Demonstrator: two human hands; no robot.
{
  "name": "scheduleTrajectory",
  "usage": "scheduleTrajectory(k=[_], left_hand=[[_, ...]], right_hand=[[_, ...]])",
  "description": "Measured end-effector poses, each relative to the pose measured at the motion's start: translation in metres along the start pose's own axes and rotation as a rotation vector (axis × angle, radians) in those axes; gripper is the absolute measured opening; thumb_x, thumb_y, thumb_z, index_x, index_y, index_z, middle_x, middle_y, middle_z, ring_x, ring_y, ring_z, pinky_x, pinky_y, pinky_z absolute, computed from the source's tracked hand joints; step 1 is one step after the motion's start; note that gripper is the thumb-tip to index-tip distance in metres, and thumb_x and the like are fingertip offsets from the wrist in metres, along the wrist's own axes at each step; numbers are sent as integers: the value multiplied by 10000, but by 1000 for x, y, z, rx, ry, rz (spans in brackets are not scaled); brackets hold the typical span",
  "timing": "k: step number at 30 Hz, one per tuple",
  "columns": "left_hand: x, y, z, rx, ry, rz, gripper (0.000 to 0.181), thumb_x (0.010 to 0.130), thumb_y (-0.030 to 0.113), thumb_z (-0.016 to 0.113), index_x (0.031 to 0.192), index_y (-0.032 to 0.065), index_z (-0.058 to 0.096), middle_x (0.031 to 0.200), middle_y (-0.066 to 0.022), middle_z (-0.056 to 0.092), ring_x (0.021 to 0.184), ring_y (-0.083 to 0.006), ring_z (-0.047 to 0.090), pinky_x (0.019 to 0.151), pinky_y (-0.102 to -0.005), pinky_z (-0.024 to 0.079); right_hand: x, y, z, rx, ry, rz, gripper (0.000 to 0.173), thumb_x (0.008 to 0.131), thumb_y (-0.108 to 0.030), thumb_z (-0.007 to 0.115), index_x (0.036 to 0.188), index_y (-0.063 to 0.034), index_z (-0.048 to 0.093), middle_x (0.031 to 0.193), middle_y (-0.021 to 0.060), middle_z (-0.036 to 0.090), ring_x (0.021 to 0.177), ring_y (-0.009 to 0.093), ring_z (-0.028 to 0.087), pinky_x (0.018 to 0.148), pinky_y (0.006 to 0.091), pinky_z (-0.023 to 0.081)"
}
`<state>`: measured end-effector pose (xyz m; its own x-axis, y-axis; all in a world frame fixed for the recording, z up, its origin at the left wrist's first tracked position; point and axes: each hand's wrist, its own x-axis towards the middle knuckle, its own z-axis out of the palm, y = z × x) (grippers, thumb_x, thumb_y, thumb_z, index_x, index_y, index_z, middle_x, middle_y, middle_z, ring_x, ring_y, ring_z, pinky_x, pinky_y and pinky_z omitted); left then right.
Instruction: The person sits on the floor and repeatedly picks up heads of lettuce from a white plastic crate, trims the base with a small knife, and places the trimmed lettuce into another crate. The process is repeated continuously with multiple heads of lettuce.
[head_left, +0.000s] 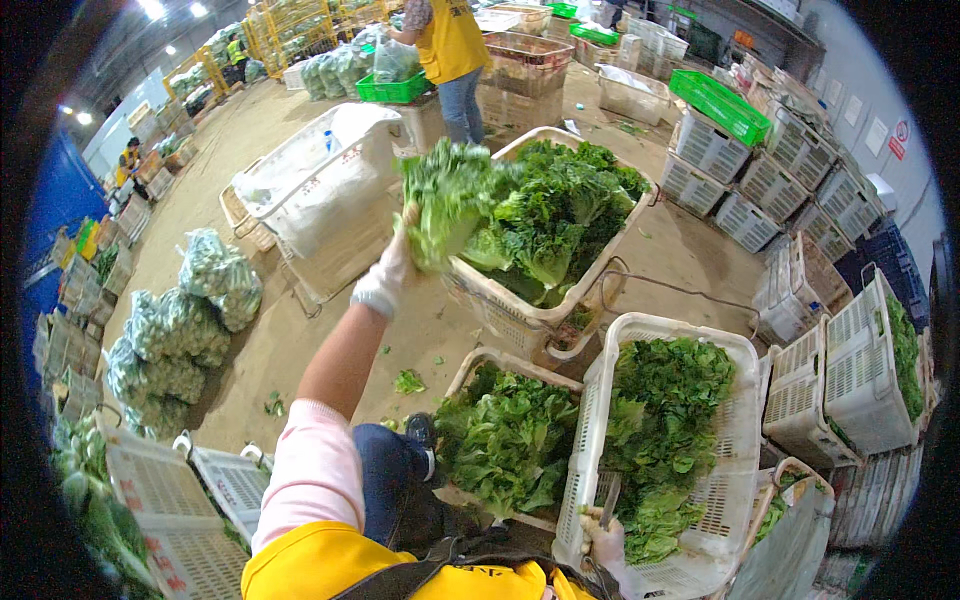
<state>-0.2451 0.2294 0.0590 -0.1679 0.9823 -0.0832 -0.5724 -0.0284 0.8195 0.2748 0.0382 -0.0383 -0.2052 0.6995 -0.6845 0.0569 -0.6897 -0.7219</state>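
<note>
My left hand (391, 268), in a white glove, reaches forward and grips a head of leafy lettuce (442, 202), blurred by motion. That head is at the left rim of a large white plastic crate (510, 301) heaped with leafy greens (559, 210). Low in the view, my right hand (602, 534), in a stained light glove, is closed around a knife (612, 501) with its blade pointing up. It rests at the near left side of a white slotted crate (675, 327) holding more greens (667, 420). A lower crate of lettuce (510, 435) stands to the left of it.
Bagged vegetables (176, 337) lie on the floor at left. Behind stands a white crate lined with plastic (330, 187), near a person in a yellow vest (454, 45). Stacked crates (772, 172) line the right. A hooked metal rod (690, 289) lies between crates; loose leaves (409, 382) litter the floor.
</note>
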Motion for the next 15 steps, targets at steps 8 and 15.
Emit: scheduleTrajectory(k=[8, 15], left_hand=[[109, -60, -98, 772, 365, -76, 782, 788, 543, 634, 1417, 169, 357, 1431, -114, 380, 1306, -330, 317, 1022, -501, 296], [0, -100, 21, 675, -13, -424, 632, 867, 457, 591, 1364, 97, 438, 1310, -101, 519, 1147, -207, 513, 988, -376, 382]], right_hand=[[-4, 30, -41, -25, 49, 133, 330, 805, -115, 686, 1099, -23, 569, 676, 27, 551, 478, 114, 519, 414, 267, 447], [-1, 25, -119, -562, 69, 118, 522, 758, -118, 709, 1230, -48, 499, 962, 76, 615, 837, 176, 600, 728, 335, 515]])
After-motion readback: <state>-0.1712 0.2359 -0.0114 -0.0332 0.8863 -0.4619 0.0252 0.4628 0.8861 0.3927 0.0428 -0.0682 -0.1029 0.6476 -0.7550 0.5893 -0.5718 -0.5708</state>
